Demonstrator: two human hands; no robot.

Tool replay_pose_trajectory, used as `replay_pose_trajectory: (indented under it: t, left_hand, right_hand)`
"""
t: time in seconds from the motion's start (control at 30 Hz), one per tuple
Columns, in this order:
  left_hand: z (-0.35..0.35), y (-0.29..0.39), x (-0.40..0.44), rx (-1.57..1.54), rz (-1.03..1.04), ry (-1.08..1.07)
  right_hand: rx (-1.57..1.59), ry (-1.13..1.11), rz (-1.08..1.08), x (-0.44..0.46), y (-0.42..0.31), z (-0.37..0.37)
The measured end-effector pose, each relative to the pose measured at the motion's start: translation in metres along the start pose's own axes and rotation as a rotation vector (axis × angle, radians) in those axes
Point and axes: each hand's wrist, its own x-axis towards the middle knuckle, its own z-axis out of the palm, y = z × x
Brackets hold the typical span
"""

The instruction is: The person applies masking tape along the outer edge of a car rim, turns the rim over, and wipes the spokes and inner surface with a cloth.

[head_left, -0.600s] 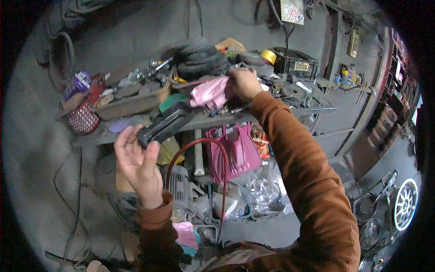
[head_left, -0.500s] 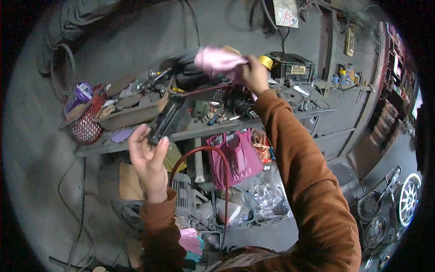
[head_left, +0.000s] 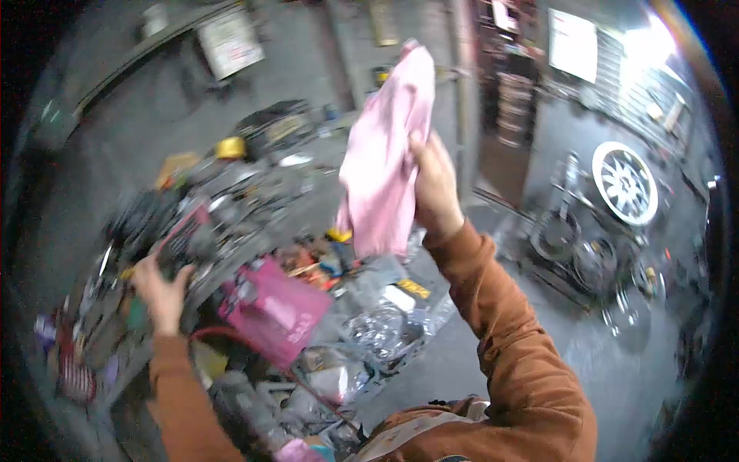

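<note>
In the head view my right hand (head_left: 437, 185) grips a pink cloth (head_left: 391, 150), held up in front of me and hanging down in loose folds. My left hand (head_left: 160, 292) is at the front of the cluttered workbench (head_left: 289, 202), with thumb and fingers apart and nothing visible in its grasp. Just beyond its fingertips lies a red-rimmed basket (head_left: 185, 229) among dark tools and parts. Motion blur smears much of the bench.
Below the bench hangs a magenta bag (head_left: 277, 312) near a red hose (head_left: 219, 333) and clear plastic wrapping (head_left: 385, 327). A yellow roll (head_left: 230, 148) sits at the back. On the right, a white wheel (head_left: 625, 183) leans near metal parts.
My view has swung right. The pink cloth has come away from above the bench and hangs upright in my right hand. My left hand is no longer beside the black cylindrical object.
</note>
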Motion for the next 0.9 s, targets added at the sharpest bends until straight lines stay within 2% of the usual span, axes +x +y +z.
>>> replay_pose_trajectory:
  t: [0.03,0.07,0.13,0.2,0.23,0.27,0.3,0.37,0.43,0.47,0.5,0.53,0.6,0.67,0.73,0.77,0.83,0.87,0.9]
  left_hand:
    - [-0.013,0.025,0.018,0.019,0.027,0.048]
    - [-0.028,0.063,0.027,-0.268,-0.041,-0.02]
    - [-0.053,0.171,0.04,-0.822,-0.122,-0.225]
    - [-0.072,0.29,0.03,-1.071,0.029,-0.422]
    - [-0.064,0.338,0.016,-1.231,0.044,-0.614]
    - [-0.042,0.379,0.0,-1.377,0.174,-0.747]
    - [-0.027,0.429,-0.022,-1.732,0.017,-0.968]
    - [-0.007,0.506,-0.052,-2.288,-0.624,-1.409]
    - [0.001,0.572,-0.062,-2.365,-0.644,-1.273]
    - [-0.002,0.604,-0.064,-2.374,-0.614,-1.338]
    - [-0.011,0.632,-0.066,-2.45,-0.673,-1.28]
    - [-0.021,0.655,-0.067,-2.522,-0.747,-1.213]
    - [-0.053,0.68,-0.061,-2.35,-0.599,-1.407]
    - [-0.085,0.718,-0.047,-2.59,0.05,-1.477]
    - [-0.096,0.755,-0.022,-2.888,0.808,-1.514]
    - [-0.1,0.778,-0.029,-3.116,0.835,-1.688]
    - [-0.108,0.823,-0.039,-3.45,0.548,-1.688]
    - [-0.112,0.846,-0.044,-3.617,0.406,-1.662]
    - [-0.106,0.865,-0.046,-3.665,0.282,-1.69]
  right_hand:
    - [0.186,-0.058,0.097,-0.016,-0.008,-0.031]
    - [0.347,-0.079,0.265,-0.035,-0.032,-0.055]
    - [0.457,-0.054,0.367,-0.058,-0.057,-0.104]
    - [0.539,0.005,0.452,-0.079,-0.079,-0.148]
    - [0.593,0.067,0.498,-0.088,-0.089,-0.167]
    - [0.578,0.051,0.522,-0.097,-0.094,-0.19]
    - [0.587,0.079,0.535,-0.109,-0.098,-0.212]
    - [0.45,0.113,0.549,-0.125,-0.112,-0.257]
    - [0.357,0.147,0.549,-0.142,-0.129,-0.308]
    - [0.279,0.155,0.566,-0.15,-0.139,-0.333]
    - [0.253,0.203,0.548,-0.158,-0.152,-0.355]
    - [0.101,0.271,0.532,-0.164,-0.166,-0.375]
    - [-0.141,0.455,0.425,-0.172,-0.195,-0.404]
    - [-0.671,0.381,0.092,-0.09,-0.289,-0.38]
    - [-1.061,0.278,0.097,-0.062,-0.312,-0.399]
    - [-0.8,0.185,0.011,-0.092,-0.312,-0.428]
    - [-0.306,0.03,-0.179,-0.137,-0.319,-0.478]
    - [-0.323,0.145,-0.162,-0.127,-0.323,-0.481]
    - [-0.357,0.036,-0.07,-0.122,-0.33,-0.507]
